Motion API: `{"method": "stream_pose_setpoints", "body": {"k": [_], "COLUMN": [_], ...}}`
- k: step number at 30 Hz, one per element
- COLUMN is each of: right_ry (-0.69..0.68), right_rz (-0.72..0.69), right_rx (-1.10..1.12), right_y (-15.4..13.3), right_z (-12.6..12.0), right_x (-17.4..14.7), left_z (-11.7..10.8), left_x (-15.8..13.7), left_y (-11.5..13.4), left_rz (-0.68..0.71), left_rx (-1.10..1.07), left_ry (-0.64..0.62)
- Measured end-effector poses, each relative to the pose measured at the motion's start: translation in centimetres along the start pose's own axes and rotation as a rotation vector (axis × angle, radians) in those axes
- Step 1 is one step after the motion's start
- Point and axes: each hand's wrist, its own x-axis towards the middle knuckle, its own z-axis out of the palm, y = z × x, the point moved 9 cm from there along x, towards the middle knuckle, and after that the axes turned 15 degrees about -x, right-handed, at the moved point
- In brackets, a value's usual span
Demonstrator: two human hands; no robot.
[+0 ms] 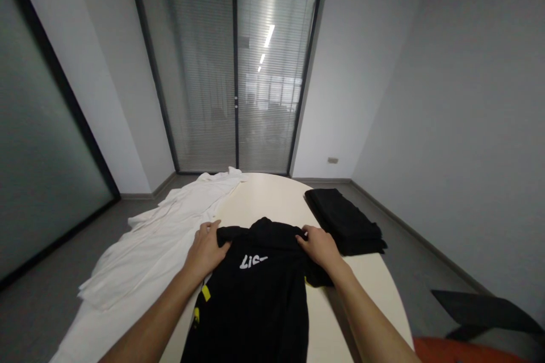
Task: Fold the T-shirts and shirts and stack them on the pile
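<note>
A black shirt [259, 300] with white lettering near its top and yellow patches along its left side lies spread on the pale table [272, 190]. My left hand [207, 248] is closed on the shirt's upper left corner, thumb on top of the cloth. At the upper right shoulder, my right hand [318, 245] pinches the fabric between thumb and fingers. A sleeve hangs out to the right beneath my right wrist. The shirt's lower end runs out of the picture.
White garments [157, 244] lie spread along the table's left side. A stack of folded black cloth [344, 221] sits at the right edge, close to my right hand. A black and red chair [464, 349] stands at the lower right. Glass doors with blinds [272, 113] are behind.
</note>
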Motion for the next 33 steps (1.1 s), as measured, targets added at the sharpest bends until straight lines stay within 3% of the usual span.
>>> {"method": "stream_pose_setpoints", "body": {"k": [8, 14, 19, 25, 30, 33], "right_ry": [0.223, 0.212, 0.129, 0.087, 0.163, 0.195], "right_rz": [0.188, 0.228, 0.129, 0.126, 0.135, 0.154], "right_rx": [0.368, 0.376, 0.313, 0.379, 0.392, 0.371], "right_y": [3.4, 4.3, 3.4, 3.2, 3.6, 3.8], "right_z": [-2.1, -1.4, -0.5, 1.4, 2.0, 1.9], "right_x": [0.0, 0.1, 0.1, 1.1, 1.5, 1.4], "left_z": [-1.6, -3.2, -3.0, -2.6, -2.7, -4.5], "left_x": [-0.1, 0.1, 1.2, 2.0, 2.1, 2.5], "left_y": [-0.7, -2.6, -1.1, -1.6, 0.2, -0.2], "left_rz": [-0.105, -0.225, -0.048, -0.181, -0.173, -0.199], "left_rx": [0.173, 0.330, 0.113, -0.385, -0.648, -0.720], "left_ry": [-0.127, -0.159, -0.099, 0.055, -0.072, 0.002]}}
